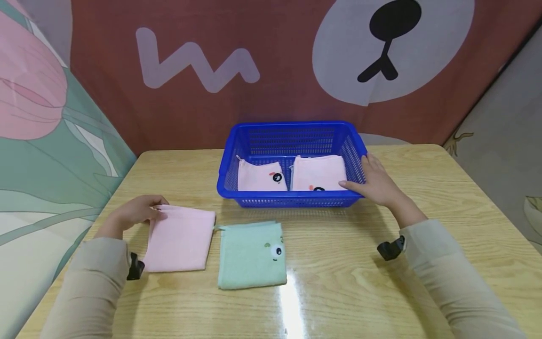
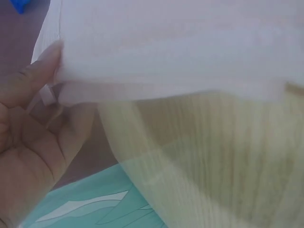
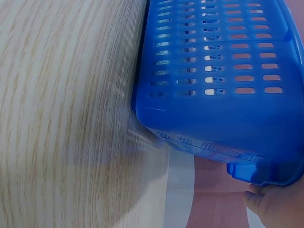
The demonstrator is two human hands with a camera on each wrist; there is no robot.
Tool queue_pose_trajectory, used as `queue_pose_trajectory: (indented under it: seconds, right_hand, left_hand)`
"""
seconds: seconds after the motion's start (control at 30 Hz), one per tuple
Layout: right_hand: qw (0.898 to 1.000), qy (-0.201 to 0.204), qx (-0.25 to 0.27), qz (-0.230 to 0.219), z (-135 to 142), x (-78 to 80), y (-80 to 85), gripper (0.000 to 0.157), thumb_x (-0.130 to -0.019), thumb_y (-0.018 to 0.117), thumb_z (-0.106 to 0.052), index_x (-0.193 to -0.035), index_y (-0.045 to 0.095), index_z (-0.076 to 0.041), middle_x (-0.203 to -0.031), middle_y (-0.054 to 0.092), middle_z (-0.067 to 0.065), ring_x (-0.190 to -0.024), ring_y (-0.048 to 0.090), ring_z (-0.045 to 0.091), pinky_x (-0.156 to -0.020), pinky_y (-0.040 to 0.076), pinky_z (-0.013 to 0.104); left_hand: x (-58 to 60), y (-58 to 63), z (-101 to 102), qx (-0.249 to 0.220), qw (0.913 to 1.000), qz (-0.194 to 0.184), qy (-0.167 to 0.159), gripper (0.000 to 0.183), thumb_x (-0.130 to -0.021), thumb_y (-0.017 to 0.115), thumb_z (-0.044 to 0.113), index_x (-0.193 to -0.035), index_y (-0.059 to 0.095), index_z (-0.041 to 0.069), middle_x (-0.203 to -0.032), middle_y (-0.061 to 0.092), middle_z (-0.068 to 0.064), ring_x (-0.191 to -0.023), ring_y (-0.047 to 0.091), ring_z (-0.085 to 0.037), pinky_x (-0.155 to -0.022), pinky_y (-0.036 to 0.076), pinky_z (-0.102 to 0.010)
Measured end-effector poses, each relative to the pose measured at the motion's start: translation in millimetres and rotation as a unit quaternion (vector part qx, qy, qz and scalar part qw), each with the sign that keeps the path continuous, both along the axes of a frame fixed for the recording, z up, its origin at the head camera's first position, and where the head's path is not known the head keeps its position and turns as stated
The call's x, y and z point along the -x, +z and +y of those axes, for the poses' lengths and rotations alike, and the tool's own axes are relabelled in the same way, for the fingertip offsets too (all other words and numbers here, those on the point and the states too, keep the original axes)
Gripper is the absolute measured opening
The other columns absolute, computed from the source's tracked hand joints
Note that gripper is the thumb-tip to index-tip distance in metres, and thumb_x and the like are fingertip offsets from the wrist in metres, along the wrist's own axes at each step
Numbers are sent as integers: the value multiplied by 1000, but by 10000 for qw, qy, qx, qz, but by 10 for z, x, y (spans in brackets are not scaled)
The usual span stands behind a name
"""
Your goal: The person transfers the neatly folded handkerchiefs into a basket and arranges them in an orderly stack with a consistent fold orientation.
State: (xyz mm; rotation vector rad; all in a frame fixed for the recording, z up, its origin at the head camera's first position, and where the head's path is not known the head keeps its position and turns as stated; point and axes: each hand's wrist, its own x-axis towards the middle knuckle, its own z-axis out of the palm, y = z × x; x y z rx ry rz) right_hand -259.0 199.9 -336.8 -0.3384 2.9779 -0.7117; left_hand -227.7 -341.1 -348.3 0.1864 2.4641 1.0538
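A folded pink towel (image 1: 182, 242) lies on the left of the table. My left hand (image 1: 135, 214) pinches its upper left corner between thumb and fingers; in the left wrist view that towel edge (image 2: 166, 90) is lifted off the wood. At the back, my right hand (image 1: 378, 186) holds the right rim of a blue plastic basket (image 1: 292, 194), thumb over the inner side. Inside the basket two folded pink towels with embroidered eyes lie side by side, a left one (image 1: 258, 176) and a right one (image 1: 319, 172). Between the hands is a folded mint-green towel (image 1: 250, 259) with an embroidered face.
The wooden table (image 1: 338, 282) reaches back to a brown-red curtain (image 1: 190, 113) printed with a cartoon muzzle, just behind the basket. Leaf-patterned cloth (image 1: 46, 188) hangs along the left side. A small black wrist camera (image 1: 390, 249) juts from the right sleeve.
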Motion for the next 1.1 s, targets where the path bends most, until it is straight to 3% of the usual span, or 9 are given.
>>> queue_pose_trajectory:
  seconds: [0.33,1.1]
  right_hand:
    - [10000,37,10,51,-3,-12,1,104,-76,47,-60,-132,-5,10,-138,-12,26,-125,-15,35,-96,1,54]
    - [10000,30,-40,45,-8,-16,6,104,-76,47,-60,-132,-6,10,-138,-11,27,-125,-15,35,-96,1,55]
  left_hand:
    - [-25,119,0,-89,9993,312,160,24,-83,54,8,-101,47,-6,-95,46,-15,-80,47,-21,-67,43,-33]
    - [-38,336,-2,-408,9959,681,426,30,-86,53,16,-107,45,-6,-101,43,-18,-78,52,-20,-71,45,-36]
